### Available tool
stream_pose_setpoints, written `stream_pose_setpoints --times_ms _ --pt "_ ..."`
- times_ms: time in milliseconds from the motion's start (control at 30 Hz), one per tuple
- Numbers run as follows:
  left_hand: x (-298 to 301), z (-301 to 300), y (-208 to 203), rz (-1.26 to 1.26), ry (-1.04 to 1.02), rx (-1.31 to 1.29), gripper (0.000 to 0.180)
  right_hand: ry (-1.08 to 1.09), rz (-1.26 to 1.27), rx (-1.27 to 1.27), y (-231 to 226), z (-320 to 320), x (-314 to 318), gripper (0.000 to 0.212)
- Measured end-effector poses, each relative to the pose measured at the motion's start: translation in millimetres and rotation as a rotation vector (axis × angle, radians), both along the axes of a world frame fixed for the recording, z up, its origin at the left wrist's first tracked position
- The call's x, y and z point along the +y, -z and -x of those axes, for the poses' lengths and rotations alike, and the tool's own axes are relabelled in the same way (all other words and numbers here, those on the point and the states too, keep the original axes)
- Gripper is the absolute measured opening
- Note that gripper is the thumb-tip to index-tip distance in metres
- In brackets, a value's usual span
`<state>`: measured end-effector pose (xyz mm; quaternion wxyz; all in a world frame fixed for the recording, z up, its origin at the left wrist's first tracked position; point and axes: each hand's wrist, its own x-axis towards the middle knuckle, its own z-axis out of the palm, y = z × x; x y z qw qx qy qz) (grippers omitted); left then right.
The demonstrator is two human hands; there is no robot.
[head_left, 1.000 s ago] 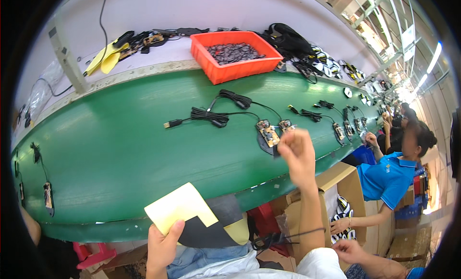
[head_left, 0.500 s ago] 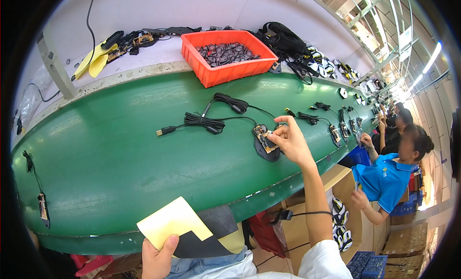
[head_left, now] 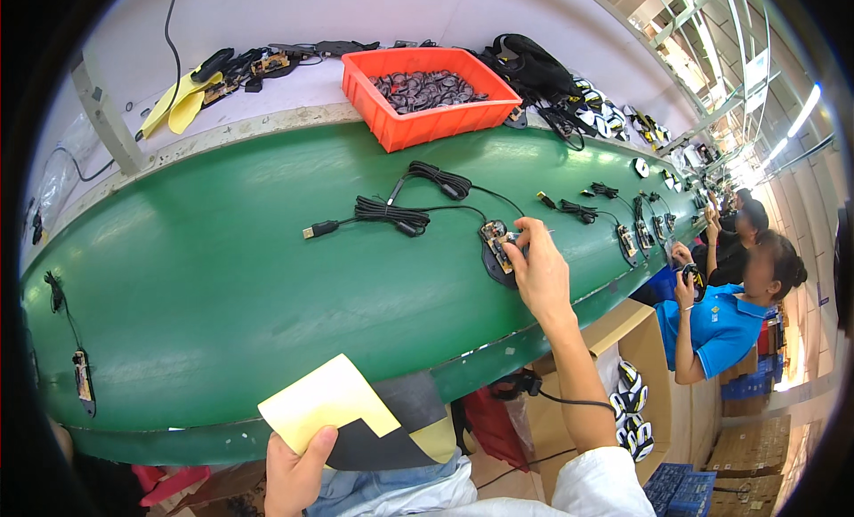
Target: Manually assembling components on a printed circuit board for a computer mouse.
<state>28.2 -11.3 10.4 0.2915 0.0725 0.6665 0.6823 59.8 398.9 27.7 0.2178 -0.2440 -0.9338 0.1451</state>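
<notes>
On the green conveyor belt (head_left: 267,277) lies an opened computer mouse base (head_left: 496,261), its tan circuit board exposed. Black cables run from it and its surroundings to two tied cable bundles (head_left: 391,213), one ending in a USB plug (head_left: 322,229). Over the base's right side, my right hand (head_left: 544,272) is closed, thumb and fingertips together against the board; whatever is pinched there is hidden. Down at the belt's near edge, my left hand (head_left: 298,472) grips a yellow sheet (head_left: 334,401) with black patches, thumb on top. A dark sheet (head_left: 409,397) lies beside it.
An orange bin (head_left: 427,121) of small dark parts stands beyond the belt. More mouse bases lie right (head_left: 628,246) and far left (head_left: 84,379). A cardboard box (head_left: 658,357) holds white-and-black shells. A co-worker in a blue shirt (head_left: 712,326) sits at right.
My right hand has shifted slightly right over the board, fingers still closed. The view has tilted a little. The co-worker's hands have come together around a dark object. My left hand keeps its hold.
</notes>
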Motion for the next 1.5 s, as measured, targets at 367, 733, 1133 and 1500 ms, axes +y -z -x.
stream_pose_setpoints --times_ms 367,733,1133,1500 --pt "13 -2 -12 -0.075 -0.041 0.03 0.024 -0.14 -0.299 0.007 10 -47 -18 0.036" --pt "39 35 -14 -0.075 -0.107 0.163 0.032 -0.797 0.123 -0.19 -15 -33 -134 0.041" --pt "56 105 -20 0.2 -0.211 0.454 0.035 -0.682 -0.128 -0.145 -1 3 -142 0.053" --pt "45 74 -18 0.68 -0.417 0.906 0.066 -0.538 0.101 0.068 13 -18 -160 0.048"
